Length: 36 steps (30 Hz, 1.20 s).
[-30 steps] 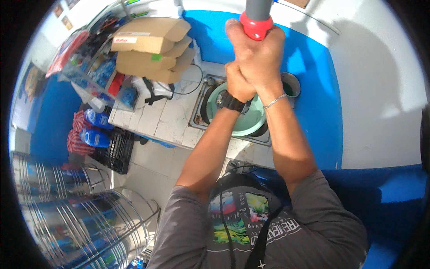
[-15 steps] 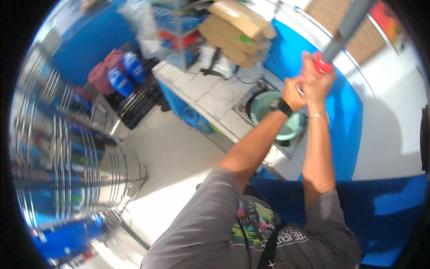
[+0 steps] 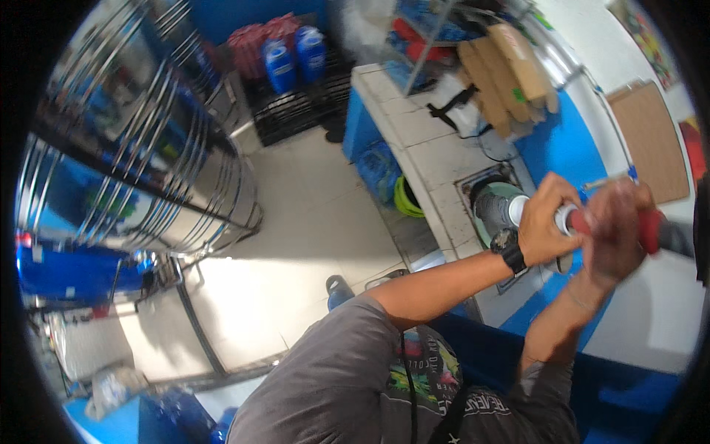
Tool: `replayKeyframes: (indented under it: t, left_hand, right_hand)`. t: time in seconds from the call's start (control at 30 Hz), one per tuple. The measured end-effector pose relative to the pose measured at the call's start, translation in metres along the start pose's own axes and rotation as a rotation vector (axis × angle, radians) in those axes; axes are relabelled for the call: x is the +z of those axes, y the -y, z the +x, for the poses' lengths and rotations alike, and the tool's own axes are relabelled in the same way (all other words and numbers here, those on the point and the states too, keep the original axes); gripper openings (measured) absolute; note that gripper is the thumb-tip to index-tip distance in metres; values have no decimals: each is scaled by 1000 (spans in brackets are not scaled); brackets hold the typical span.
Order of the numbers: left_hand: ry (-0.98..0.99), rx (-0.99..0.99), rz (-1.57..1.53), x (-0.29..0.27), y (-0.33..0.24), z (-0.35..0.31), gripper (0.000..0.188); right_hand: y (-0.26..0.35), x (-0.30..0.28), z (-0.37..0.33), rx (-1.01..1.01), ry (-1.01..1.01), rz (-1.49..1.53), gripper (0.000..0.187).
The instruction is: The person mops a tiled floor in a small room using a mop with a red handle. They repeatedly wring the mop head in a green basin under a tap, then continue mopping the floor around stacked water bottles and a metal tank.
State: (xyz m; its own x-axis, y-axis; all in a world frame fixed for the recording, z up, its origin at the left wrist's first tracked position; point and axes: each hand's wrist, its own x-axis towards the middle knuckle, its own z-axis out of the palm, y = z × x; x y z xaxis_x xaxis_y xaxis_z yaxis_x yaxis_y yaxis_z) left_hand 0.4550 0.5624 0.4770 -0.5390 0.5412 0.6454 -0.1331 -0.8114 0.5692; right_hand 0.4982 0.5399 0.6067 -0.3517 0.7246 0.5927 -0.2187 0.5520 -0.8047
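Note:
My left hand [image 3: 546,220], with a black watch on its wrist, is closed round a white tubular piece [image 3: 518,211] that shows on both sides of the fist. A dark, ribbed-looking cylinder [image 3: 494,209] lies in line with its left end; whether they join is unclear. My right hand [image 3: 614,233], smeared by motion, is wrapped round the red end [image 3: 650,230] of a grey pole [image 3: 677,238] just to the right. The white piece's open rim faces the right hand. Beneath the hands, a pale green basin [image 3: 484,231] sits in a square recess, partly hidden.
The recess is set in a white tiled counter [image 3: 420,135], with flattened cardboard [image 3: 489,85] and a wire rack at its far end. A yellow-green bucket [image 3: 405,198] stands below. Blue bottles [image 3: 279,68] rest on a black crate, and shiny metal racks [image 3: 174,170] fill the left.
My hands have come lower and moved right in view. The grey pole has swung from pointing up to pointing right, and the hands have moved apart, showing the white piece. The view has turned.

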Motion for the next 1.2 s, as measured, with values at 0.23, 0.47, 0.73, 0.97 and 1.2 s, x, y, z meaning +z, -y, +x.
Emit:
replayKeyframes:
  t: [0.23,0.47,0.73,0.97,1.2]
  left_hand:
    - [548,-192,341,-215,-7,-46,42]
    - [164,-551,738,-347,-69,-182,57]
    - [-35,-616,1046,-390,-63,-249,27]
    - [35,-761,1037,-408,-76,-267,21]
    - [-129,-811,1166,-431,-108,-301,23]
  right_hand:
    - [-11,56,4,80,812,675,7]
    - [-130,164,-113,468,484,223,12]
    - [-160,184,-167,503,861,183,21]
    - [-126,202,-159,388,989,558,26]
    - [-133,250,-169,348,1197,644,30]
